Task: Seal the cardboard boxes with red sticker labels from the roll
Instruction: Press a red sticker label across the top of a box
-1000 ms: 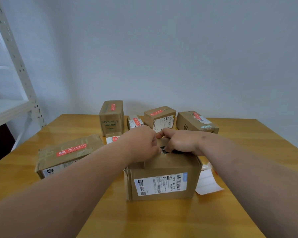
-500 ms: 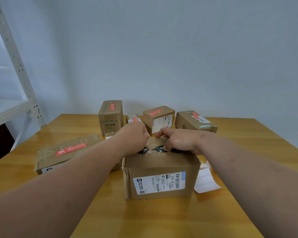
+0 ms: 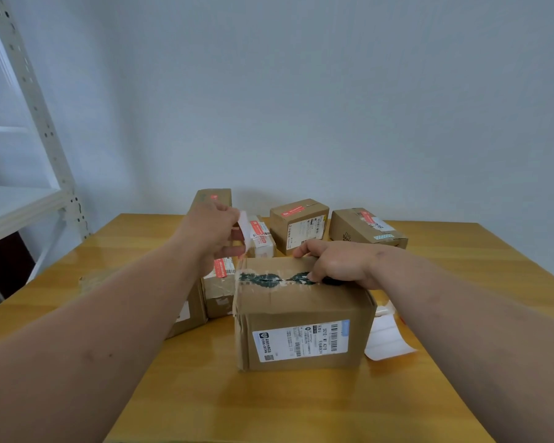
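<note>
A cardboard box (image 3: 304, 318) with a white shipping label on its front stands on the table in front of me. Its top seam (image 3: 271, 279) carries torn tape with dark green marks. My right hand (image 3: 336, 265) lies on the right part of the box top, fingers curled and thumb pressed at the seam. My left hand (image 3: 210, 233) is raised above and left of the box. It pinches a pale strip of label paper (image 3: 243, 230) between thumb and fingers. No red sticker shows on this box.
Several boxes with red stickers stand behind: a tall box (image 3: 213, 198), a small box (image 3: 263, 239), a mid box (image 3: 298, 223), a right box (image 3: 365, 230), a box (image 3: 219, 282) under my left forearm. White label backing (image 3: 387, 342) lies right. A metal shelf (image 3: 23, 199) stands left.
My left hand has lifted up and to the left off the box seam, taking the pale strip with it. The seam with dark marks is now uncovered. My right hand stays on the box.
</note>
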`<state>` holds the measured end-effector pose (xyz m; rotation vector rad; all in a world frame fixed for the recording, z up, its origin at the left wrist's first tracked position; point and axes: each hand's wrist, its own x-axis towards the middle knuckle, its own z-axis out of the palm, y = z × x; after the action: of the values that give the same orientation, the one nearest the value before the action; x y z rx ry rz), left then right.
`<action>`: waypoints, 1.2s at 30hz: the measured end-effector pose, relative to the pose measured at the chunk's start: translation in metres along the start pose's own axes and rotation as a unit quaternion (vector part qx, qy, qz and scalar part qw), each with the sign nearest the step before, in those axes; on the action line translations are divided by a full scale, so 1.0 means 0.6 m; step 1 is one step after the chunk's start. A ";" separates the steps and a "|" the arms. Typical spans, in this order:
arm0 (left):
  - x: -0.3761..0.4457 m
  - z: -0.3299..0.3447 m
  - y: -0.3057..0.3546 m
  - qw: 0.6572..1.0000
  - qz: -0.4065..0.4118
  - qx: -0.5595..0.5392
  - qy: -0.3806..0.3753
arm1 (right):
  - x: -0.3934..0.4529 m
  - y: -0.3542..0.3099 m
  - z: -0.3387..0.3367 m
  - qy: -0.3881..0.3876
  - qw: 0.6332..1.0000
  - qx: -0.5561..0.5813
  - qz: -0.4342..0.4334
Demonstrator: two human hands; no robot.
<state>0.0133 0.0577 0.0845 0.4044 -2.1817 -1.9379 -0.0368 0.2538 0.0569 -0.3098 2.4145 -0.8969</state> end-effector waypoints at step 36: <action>-0.018 0.025 -0.003 0.960 0.066 0.000 -0.273 | -0.049 -0.005 -0.035 0.047 0.933 0.345 -0.088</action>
<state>0.0189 0.0753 0.0813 -0.3144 -2.4347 -2.1598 -0.0241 0.2741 0.0843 -0.2130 2.0025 -1.7944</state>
